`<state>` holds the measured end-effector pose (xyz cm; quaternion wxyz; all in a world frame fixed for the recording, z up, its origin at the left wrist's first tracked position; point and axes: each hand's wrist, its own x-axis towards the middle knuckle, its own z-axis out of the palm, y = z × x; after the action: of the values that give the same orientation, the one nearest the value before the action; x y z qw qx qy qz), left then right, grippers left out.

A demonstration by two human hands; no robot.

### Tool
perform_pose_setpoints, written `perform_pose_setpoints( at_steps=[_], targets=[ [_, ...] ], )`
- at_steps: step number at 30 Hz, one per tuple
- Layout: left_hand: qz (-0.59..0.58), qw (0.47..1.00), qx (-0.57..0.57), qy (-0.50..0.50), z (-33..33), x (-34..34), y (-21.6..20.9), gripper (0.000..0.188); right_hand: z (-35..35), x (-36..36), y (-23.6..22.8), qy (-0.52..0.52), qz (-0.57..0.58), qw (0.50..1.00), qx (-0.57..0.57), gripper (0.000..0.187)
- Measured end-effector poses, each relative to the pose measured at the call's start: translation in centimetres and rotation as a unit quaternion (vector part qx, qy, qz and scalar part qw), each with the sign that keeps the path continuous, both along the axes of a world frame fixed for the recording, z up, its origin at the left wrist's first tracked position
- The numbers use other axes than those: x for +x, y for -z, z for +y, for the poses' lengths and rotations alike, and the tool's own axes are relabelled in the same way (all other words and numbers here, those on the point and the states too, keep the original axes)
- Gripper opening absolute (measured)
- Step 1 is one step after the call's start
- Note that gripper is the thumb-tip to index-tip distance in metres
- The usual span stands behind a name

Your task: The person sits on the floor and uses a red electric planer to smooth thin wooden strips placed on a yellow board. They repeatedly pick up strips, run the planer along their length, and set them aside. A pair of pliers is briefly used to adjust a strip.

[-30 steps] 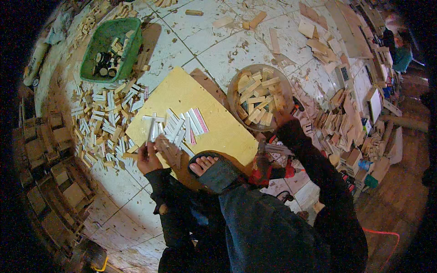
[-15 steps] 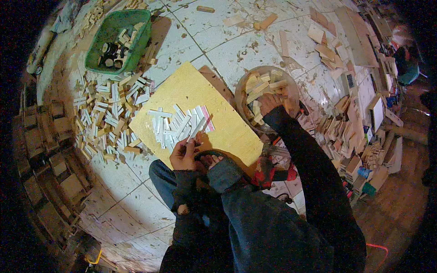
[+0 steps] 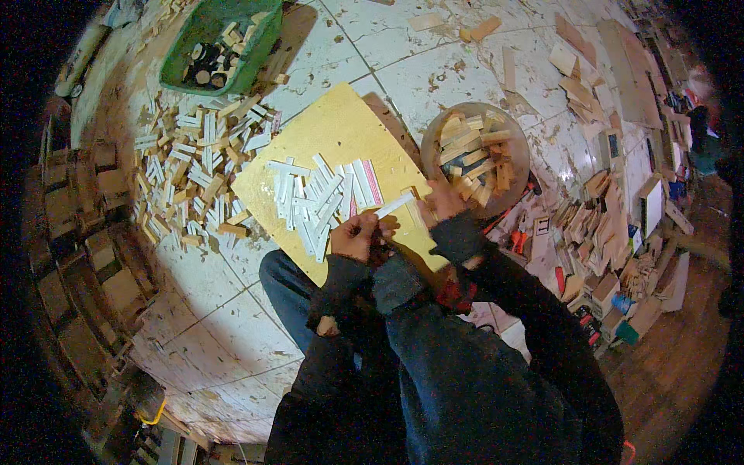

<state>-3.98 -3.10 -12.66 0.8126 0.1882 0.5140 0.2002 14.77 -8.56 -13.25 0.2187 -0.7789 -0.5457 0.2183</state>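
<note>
My left hand [image 3: 356,237] pinches one end of a white strip [image 3: 396,204], which points right across a yellow board [image 3: 341,124]. At the strip's far end is my right hand [image 3: 445,204], its fingers closed; what they hold is hard to make out, and the hand is partly blurred. On the board beside my left hand lies a loose pile of white strips [image 3: 306,194], with a few pink-marked ones at its right side. Just beyond my right hand stands a round tub [image 3: 521,139] holding wooden blocks [image 3: 473,151].
Many wooden and white pieces [image 3: 186,178] lie heaped on the tiled floor left of the board. Behind them stands a green bin [image 3: 260,58] with wood offcuts. Stacked wood scraps [image 3: 581,232] line the right side. My bent leg [image 3: 283,291] is beside the board's near edge.
My right hand has come out of the tub and back over the board's right edge. The strip in my left hand now points right, toward my right hand. The view has shifted slightly.
</note>
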Motion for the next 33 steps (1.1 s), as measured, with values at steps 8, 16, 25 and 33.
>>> perform_pose_setpoints(
  at_steps=[8,16,25,33],
  targets=[
    [0.004,0.998,0.037,0.044,0.0,0.4,1.4,0.021,-17.3,3.7,-3.7,0.018,-0.106,0.992,-0.059,0.052],
    [0.022,0.999,0.014,0.041,-0.2,-0.1,2.3,0.018,-20.2,3.6,-1.8,-0.048,0.014,0.932,-0.358,0.072],
    [0.037,0.999,-0.005,0.029,0.4,0.5,0.6,0.016,-16.4,3.9,-4.6,-0.124,0.020,0.969,-0.212,0.068],
    [0.026,0.999,0.018,0.008,0.5,0.8,0.5,0.016,-8.7,3.1,-7.1,-0.143,0.025,0.974,-0.177,0.067]
  ],
)
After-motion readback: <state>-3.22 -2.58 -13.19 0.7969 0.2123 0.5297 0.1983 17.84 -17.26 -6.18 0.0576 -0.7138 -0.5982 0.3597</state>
